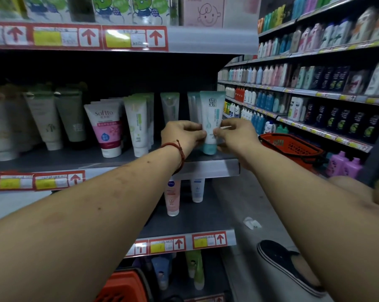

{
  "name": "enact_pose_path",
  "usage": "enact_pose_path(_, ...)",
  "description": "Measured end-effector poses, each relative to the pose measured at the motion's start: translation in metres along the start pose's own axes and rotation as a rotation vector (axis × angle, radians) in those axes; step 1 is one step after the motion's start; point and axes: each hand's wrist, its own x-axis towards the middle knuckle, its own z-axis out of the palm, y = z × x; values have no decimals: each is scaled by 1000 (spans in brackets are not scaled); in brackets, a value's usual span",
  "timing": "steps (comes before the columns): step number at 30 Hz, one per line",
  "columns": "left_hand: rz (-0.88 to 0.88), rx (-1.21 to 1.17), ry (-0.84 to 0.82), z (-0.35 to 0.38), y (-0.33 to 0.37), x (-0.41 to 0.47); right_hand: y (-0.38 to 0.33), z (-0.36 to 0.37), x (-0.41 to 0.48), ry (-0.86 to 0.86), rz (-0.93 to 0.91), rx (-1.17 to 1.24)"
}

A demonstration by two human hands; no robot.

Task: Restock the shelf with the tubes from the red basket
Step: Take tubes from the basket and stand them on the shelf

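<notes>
While I reach along the dark shelf (60, 161), red basket (291, 146) off to the right beyond my wrist, left hand (182, 136) and right hand (234, 134) pinching one white tube (212, 114) from either side, upright, teal cap down, at the shelf's front right corner.

2 hands (185, 136) pinching teal tube (211, 120), shelf (206, 156)

Readable: "softto" on the pink-and-white tube (107, 129), middle shelf. "NIVEA" in a round blue logo on the peach tube (172, 197), one shelf down. The price strips (88, 37) show red up-arrows, tag print blurred. Square logo on the teal tube (211, 120), characters illegible.
</notes>
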Motion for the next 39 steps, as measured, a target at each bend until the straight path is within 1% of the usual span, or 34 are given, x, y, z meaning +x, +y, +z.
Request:
enact_pose_path(4,11,75,16,-2,-13,8,9,5,3,-5,3,-30)
enact_pose_path(7,-8,105,8,-4,-17,11,10,7,5,-7,-30,-96)
enact_pose_path(10,8,277,6,-2,-17,11,8,8,5,5,-41,-170)
enact_pose_path(12,18,323,-23,0,-17,11,9,10,6,-5,-46,-184)
enact_pose_path(17,11,340,-116,4,-18,18,15,18,12,-65,-49,-216)
enact_pose_path(21,-1,276,-166,5,-17,21,16,21,17,-111,-24,-191)
enact_pose_path(27,6,263,-165,2,-15,20,21,20,22,-208,-2,-124)
enact_pose_path(31,-8,258,-169,0,-17,24,24,24,28,-248,5,-122)
enact_pose_path(33,-7,240,-173,-2,-18,25,26,24,29,-226,-3,-137)
enact_pose_path(36,4,273,-194,-5,-19,26,25,23,27,-145,-44,-183)
enact_pose_path(39,-49,221,-141,-9,-21,26,27,19,25,-38,-78,-189)
